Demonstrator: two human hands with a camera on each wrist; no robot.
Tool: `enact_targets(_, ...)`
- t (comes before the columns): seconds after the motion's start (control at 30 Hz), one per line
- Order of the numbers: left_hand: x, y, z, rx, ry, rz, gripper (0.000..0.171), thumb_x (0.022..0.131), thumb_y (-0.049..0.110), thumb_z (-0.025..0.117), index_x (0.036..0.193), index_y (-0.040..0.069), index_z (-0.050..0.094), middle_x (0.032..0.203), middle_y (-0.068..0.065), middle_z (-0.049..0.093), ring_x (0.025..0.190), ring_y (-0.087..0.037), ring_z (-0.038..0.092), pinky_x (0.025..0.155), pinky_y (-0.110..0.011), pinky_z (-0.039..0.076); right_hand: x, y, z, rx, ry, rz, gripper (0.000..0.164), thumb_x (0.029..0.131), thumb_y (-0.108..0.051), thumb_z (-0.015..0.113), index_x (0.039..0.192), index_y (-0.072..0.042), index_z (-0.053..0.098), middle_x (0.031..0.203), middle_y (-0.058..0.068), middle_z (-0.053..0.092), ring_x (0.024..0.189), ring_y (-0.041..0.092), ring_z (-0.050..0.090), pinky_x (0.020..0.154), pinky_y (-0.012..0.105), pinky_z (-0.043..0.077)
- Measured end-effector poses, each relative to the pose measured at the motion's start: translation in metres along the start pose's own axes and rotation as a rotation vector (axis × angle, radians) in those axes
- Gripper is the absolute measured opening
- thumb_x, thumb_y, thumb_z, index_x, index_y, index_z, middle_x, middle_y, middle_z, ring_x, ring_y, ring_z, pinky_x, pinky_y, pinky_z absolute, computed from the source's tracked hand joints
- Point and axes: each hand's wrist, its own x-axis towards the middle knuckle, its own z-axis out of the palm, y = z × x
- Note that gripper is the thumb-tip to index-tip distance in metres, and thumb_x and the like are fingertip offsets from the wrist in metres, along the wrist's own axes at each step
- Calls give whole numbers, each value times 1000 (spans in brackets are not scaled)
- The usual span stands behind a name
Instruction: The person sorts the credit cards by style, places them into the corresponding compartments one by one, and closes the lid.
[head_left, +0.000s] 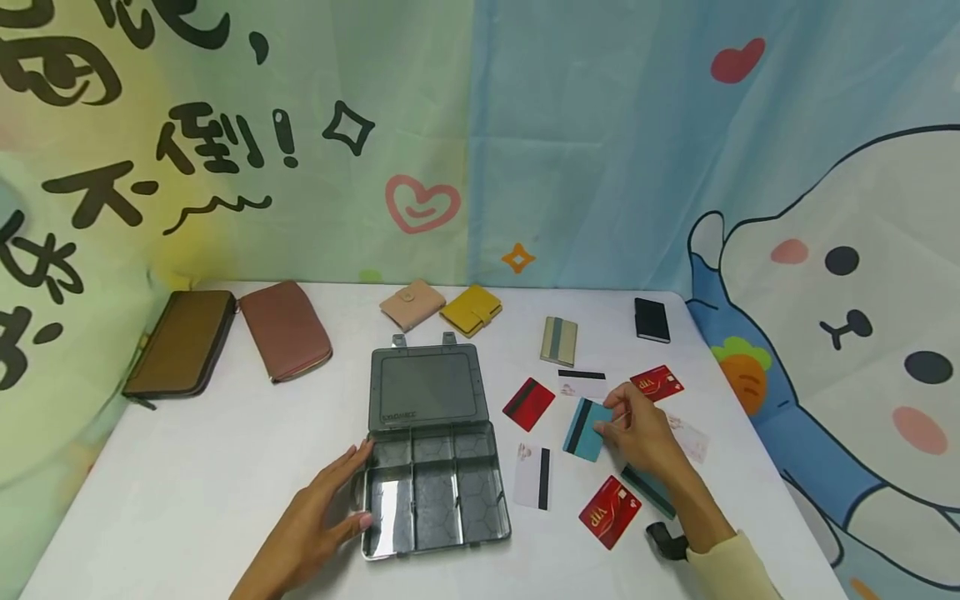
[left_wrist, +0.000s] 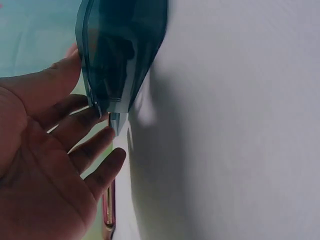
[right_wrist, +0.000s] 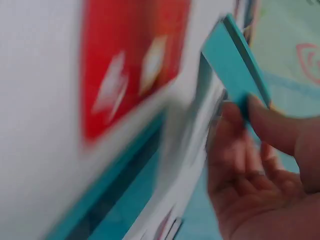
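Note:
A grey translucent compartment box (head_left: 438, 492) lies on the table with its lid (head_left: 427, 387) folded back and its compartments bare. My left hand (head_left: 318, 508) rests against the box's left side, fingers extended and thumb at the edge; the left wrist view shows this hand (left_wrist: 55, 135) beside the box wall (left_wrist: 120, 55). Thumb and fingers of my right hand (head_left: 643, 429) pinch a light-blue card (head_left: 587, 429) with a dark stripe. In the right wrist view the same card (right_wrist: 230, 62) is tilted up off the table, held by the hand (right_wrist: 255, 170) at one end.
Around the right hand lie red cards (head_left: 529, 404), (head_left: 610, 511), (head_left: 657, 382), white cards (head_left: 528, 475), (head_left: 582, 384), (head_left: 688, 437) and a teal card (head_left: 648, 490). Wallets (head_left: 285, 331), (head_left: 180, 342), small card holders (head_left: 412, 304), (head_left: 471, 310), a beige striped item (head_left: 558, 342) and a black item (head_left: 652, 320) stand farther back.

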Motion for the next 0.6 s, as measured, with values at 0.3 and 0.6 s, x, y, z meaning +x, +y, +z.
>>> enact_targets(0.3, -5, 4, 2, -31, -17, -80, 85, 83, 15, 80, 155, 19, 35, 158, -9, 40, 144, -37, 39, 111, -58, 37, -44, -67, 35, 418, -123, -216, 26, 91, -15, 73, 114, -21, 62, 94, 9, 59, 71, 31, 63, 64, 24, 59)
enact_targets(0.6, -1, 4, 7, -19, 44, -15, 85, 81, 10, 81, 154, 15, 37, 156, -6, 44, 140, -30, 45, 111, -3, 23, -63, -107, 84, 89, -110, -372, 22, 83, -20, 82, 100, -27, 70, 78, -13, 59, 67, 7, 52, 64, 21, 47)
